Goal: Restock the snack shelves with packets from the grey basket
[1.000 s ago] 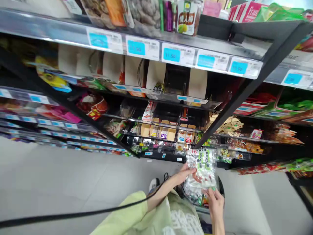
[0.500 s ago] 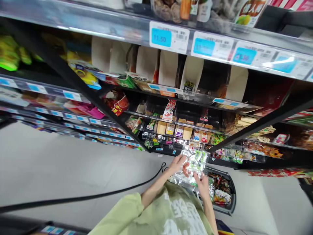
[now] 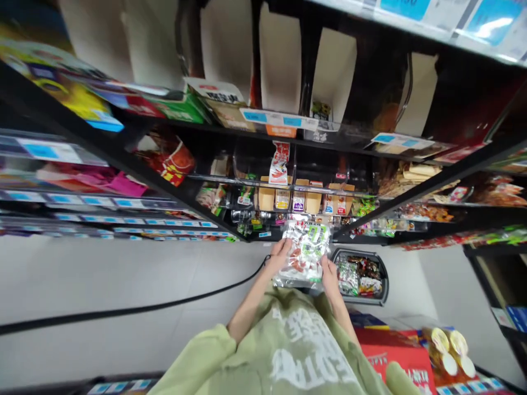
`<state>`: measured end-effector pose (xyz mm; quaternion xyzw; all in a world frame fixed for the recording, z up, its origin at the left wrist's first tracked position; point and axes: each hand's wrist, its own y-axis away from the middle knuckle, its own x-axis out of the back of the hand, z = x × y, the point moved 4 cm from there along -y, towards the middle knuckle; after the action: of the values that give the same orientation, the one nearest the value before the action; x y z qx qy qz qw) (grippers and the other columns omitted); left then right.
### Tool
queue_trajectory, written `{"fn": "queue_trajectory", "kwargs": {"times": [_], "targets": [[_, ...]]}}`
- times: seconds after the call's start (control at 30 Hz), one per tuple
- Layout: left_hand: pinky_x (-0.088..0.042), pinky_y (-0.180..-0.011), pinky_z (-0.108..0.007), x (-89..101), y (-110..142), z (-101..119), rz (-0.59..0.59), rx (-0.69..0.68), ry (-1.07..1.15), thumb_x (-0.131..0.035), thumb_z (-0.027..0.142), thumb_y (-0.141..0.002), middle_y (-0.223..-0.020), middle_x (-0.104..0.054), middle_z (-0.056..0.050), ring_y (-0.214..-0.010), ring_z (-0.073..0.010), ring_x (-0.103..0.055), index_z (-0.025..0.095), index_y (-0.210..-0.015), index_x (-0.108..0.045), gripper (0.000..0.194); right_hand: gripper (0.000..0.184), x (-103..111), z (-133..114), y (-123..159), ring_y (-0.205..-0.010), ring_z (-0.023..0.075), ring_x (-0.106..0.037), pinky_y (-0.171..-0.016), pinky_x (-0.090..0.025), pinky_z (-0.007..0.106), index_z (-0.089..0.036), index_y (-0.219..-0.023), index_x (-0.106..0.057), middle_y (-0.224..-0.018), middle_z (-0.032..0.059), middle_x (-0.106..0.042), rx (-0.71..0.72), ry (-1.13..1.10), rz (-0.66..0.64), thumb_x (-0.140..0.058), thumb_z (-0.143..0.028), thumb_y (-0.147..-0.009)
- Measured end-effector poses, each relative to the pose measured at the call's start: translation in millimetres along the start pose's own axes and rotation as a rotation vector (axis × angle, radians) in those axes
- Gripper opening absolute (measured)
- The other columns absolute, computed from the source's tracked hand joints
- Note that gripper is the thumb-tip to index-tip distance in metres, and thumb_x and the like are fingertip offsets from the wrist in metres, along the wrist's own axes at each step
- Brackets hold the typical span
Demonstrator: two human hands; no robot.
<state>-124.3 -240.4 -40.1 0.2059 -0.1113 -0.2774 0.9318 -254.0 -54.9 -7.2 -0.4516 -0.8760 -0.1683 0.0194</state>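
Note:
Between my hands is a shiny silver snack packet (image 3: 305, 251) with green lettering and a reddish picture, held flat in front of my body. My left hand (image 3: 280, 255) grips its left edge. My right hand (image 3: 329, 272) has hold of the lower right edge, thumb on top. Just right of the packet, a dark grey basket (image 3: 384, 280) stands on the floor with several bagged goods inside. Shelf rows with small boxes and packets lie right beyond the packet.
Tall black shelving (image 3: 288, 189) with price labels fills the view ahead. A black cable or strap (image 3: 164, 304) crosses the grey floor (image 3: 123, 269) on the left. Behind on the right are a red box (image 3: 395, 351) and several capped jars (image 3: 448, 351).
The view has shifted, bringing the shelves nearer and the red box and jars into sight. My right hand has moved from the packet's front to its right edge.

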Motion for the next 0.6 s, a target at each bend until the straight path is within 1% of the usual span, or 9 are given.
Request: {"fn": "queue_trajectory", "kwargs": {"times": [0.13, 0.23, 0.37, 0.6], "targets": [[-0.038, -0.121, -0.040, -0.3, -5, -11, -0.022, 0.038, 0.020, -0.061, 0.070, -0.091, -0.143, -0.065, -0.010, -0.140, -0.0290, -0.056, 0.025, -0.126, -0.069, 0.057, 0.061, -2, -1, -1, -0.059, 0.0134, -0.033, -0.056, -0.030, 0.029, -0.024, -0.061, -0.042, -0.058, -0.0033, -0.042, -0.014, -0.024, -0.005, -0.048, -0.078, -0.090], [-0.038, -0.122, -0.041, -1.0, -7, -10, -0.012, 0.040, 0.055, -0.060, 0.068, -0.092, -0.144, -0.065, -0.009, -0.140, -0.0286, -0.055, 0.026, -0.126, -0.068, 0.055, 0.061, -3, -6, -3, -0.059, 0.0136, -0.032, -0.056, -0.028, 0.029, -0.024, -0.061, -0.042, -0.058, -0.0033, -0.042, -0.017, -0.017, -0.003, -0.049, -0.079, -0.089], [-0.039, -0.122, -0.040, 3.8, -9, -9, 0.010, 0.050, 0.093, -0.063, 0.067, -0.092, -0.143, -0.065, -0.008, -0.139, -0.0284, -0.057, 0.027, -0.124, -0.069, 0.052, 0.062, -8, -10, -6, -0.059, 0.0129, -0.030, -0.056, -0.026, 0.029, -0.025, -0.061, -0.039, -0.056, -0.0048, -0.038, -0.014, 0.007, 0.000, -0.049, -0.080, -0.087], [-0.039, -0.121, -0.040, 14.1, -11, -6, 0.013, 0.057, 0.107, -0.062, 0.064, -0.092, -0.144, -0.065, -0.009, -0.138, -0.0277, -0.057, 0.026, -0.122, -0.069, 0.049, 0.061, -21, -16, -5, -0.059, 0.0127, -0.032, -0.056, -0.029, 0.028, -0.025, -0.062, -0.039, -0.057, -0.0041, -0.040, 0.006, 0.024, -0.027, -0.047, -0.079, -0.089]]}}
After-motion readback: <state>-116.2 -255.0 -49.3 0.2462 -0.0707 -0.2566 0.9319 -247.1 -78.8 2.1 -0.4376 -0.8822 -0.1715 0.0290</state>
